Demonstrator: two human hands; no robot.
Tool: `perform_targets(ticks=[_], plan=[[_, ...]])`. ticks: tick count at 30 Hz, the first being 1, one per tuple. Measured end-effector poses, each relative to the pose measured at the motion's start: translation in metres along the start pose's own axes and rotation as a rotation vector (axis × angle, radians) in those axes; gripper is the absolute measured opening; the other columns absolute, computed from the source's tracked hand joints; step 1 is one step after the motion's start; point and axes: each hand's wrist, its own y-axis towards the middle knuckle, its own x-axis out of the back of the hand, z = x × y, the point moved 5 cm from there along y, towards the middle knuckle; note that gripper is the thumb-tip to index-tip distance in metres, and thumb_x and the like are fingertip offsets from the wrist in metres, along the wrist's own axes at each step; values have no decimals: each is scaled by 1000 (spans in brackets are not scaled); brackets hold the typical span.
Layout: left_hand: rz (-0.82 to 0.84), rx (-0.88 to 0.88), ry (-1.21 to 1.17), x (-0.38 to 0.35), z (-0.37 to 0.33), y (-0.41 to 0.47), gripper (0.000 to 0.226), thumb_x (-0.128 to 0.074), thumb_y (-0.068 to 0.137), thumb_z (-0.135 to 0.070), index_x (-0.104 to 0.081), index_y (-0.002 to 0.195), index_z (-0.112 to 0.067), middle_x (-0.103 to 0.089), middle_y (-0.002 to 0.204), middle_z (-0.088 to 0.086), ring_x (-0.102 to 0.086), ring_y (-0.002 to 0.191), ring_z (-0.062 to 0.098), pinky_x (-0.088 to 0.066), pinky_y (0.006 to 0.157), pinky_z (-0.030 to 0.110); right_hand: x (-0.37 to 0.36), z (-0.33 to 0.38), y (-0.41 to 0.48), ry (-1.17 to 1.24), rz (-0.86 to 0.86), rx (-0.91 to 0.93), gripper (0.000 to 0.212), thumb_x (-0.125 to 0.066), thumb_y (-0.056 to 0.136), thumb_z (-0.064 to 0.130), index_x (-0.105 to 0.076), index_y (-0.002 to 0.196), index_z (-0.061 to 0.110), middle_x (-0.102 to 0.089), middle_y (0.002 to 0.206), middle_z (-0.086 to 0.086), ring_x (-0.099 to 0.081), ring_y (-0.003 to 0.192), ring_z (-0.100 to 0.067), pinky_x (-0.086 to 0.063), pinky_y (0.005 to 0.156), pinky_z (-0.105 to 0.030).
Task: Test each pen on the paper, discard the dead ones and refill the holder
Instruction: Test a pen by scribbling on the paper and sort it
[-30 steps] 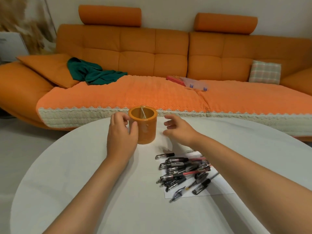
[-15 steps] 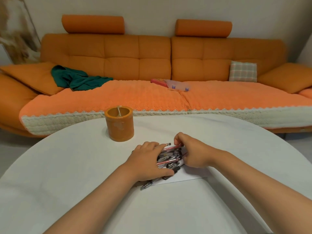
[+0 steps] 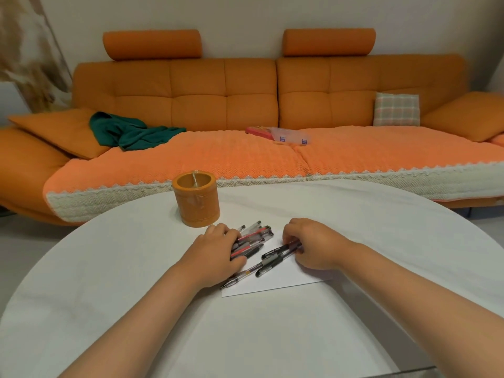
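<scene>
One black pen (image 3: 281, 251): pinched in my right hand (image 3: 313, 244), barrel pointing lower-left across the paper (image 3: 286, 281).
Left hand (image 3: 215, 255): curled over the pen pile (image 3: 253, 237), hold unclear.

The right hand (image 3: 313, 245) has drawn black pens (image 3: 279, 251) aside from the pile (image 3: 253, 236) under the left hand (image 3: 215, 255).

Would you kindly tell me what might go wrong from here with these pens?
The left hand rests on the pile of pens; sweeping it may roll round pens across the table. The black pen the right hand pinches lies close beside that pile, so tested and untested ones may mix. The paper lies loose and may slide when written on.
</scene>
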Motion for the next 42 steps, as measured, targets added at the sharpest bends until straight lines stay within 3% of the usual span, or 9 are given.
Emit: perform_targets(ticks=[4, 7, 11, 22, 26, 29, 36, 39, 42], plan=[[20, 182, 42, 7, 23, -9, 38, -46, 92, -49, -44, 120, -24, -45, 117, 0, -42, 111, 20, -46, 90, 37, 0, 7, 3, -107, 53, -21, 32, -57, 80, 12, -55, 109, 26, -50, 104, 5, -50, 102, -19, -47, 80, -34], [-9, 185, 37, 5, 24, -12, 51, -46, 92, -53, -38, 134, -26, -45, 126, 0, -42, 115, 21, -44, 92, 38, -5, 29, 7, -76, 100, 29, 47, -57, 77, 18, -52, 122, 29, -51, 113, 3, -47, 107, -18, -45, 87, -35], [-11, 185, 86, 2, 25, -16, 61, -40, 96, -53, -23, 151, -33, -42, 132, 2, -39, 123, 24, -42, 95, 38, -15, 59, 14, -71, 145, 111, 41, -54, 80, 12, -55, 119, 24, -49, 111, 0, -45, 109, -20, -43, 85, -35], [25, 368, 218, 14, 67, -44, 53, -34, 97, -56, -35, 138, -23, -41, 129, 6, -41, 120, 25, -44, 90, 38, -26, 68, 14, -439, 155, 150, 21, -34, 102, 19, -44, 118, 12, -52, 116, -9, -45, 97, -27, -34, 77, -36], [-9, 390, 174, 14, 82, -52, 61, -36, 94, -65, -34, 141, -25, -41, 133, 5, -39, 124, 25, -42, 95, 39, -22, 92, 27, -459, 114, 215, 22, -37, 99, 14, -43, 119, 9, -52, 114, -12, -40, 91, -26, -27, 75, -36], [-9, 398, 166, 15, 96, -57, 63, -40, 94, -65, -32, 142, -26, -39, 134, 5, -38, 124, 25, -40, 96, 39, -25, 126, 44, -461, 67, 334, 24, -41, 95, 14, -46, 118, 9, -53, 113, -14, -46, 98, -31, -36, 81, -40], [179, 408, -191, 30, 131, -69, 82, -66, 86, -56, -25, 153, -31, -32, 145, 4, -25, 139, 26, -30, 112, 42, -41, 160, 76, -520, -6, 457, 32, -41, 94, 13, -48, 125, 10, -54, 118, -13, -48, 104, -30, -37, 86, -39], [237, 410, -296, 34, 142, -73, 80, -64, 90, -52, -22, 155, -32, -28, 157, 2, -24, 145, 25, -27, 117, 44, -46, 161, 79, -523, -55, 514, 27, -42, 94, 13, -53, 118, 10, -56, 113, -12, -49, 100, -30, -37, 83, -38], [197, 401, -365, 38, 137, -74, 63, -49, 97, -54, -31, 152, -31, -34, 154, 5, -29, 143, 26, -29, 113, 40, -51, 167, 79, -499, -102, 557, 21, -45, 93, 14, -55, 111, 12, -57, 107, -10, -50, 95, -28, -38, 81, -36]])
